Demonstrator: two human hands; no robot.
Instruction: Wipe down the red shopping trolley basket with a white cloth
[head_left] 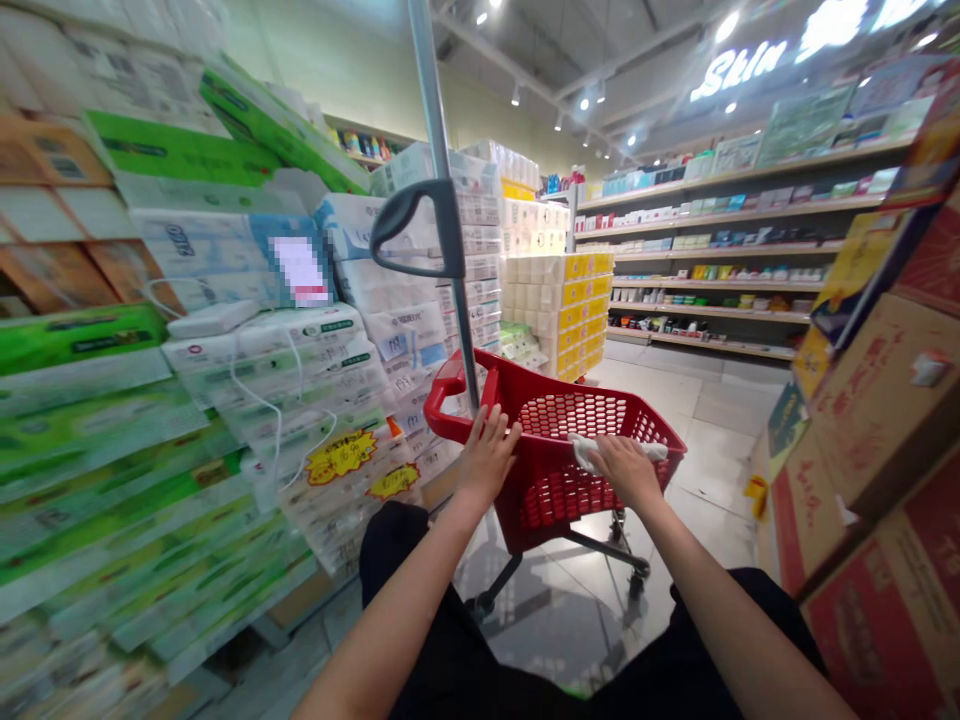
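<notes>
A red plastic shopping cart [534,490] with a perforated basket stands on wheels in front of me, side on. My left hand [487,458] lies against its near rim, close to the handle end, with the fingers stretched and a little apart. Farther along that rim, my right hand [627,468] presses a white cloth [654,452] onto the edge, fingers bent over it. Part of the cloth sticks out on either side of this hand. A metal pole with a dark grey loop grip [450,230] rises at the handle end of the cart.
Stacked tissue packs [292,350] rise close on the left, with a lit phone [300,268] and white cables on them. Cardboard boxes [877,420] are piled on the right. Yellow-and-white packs [585,310] and stocked shelves [712,250] stand beyond the tiled floor [697,510].
</notes>
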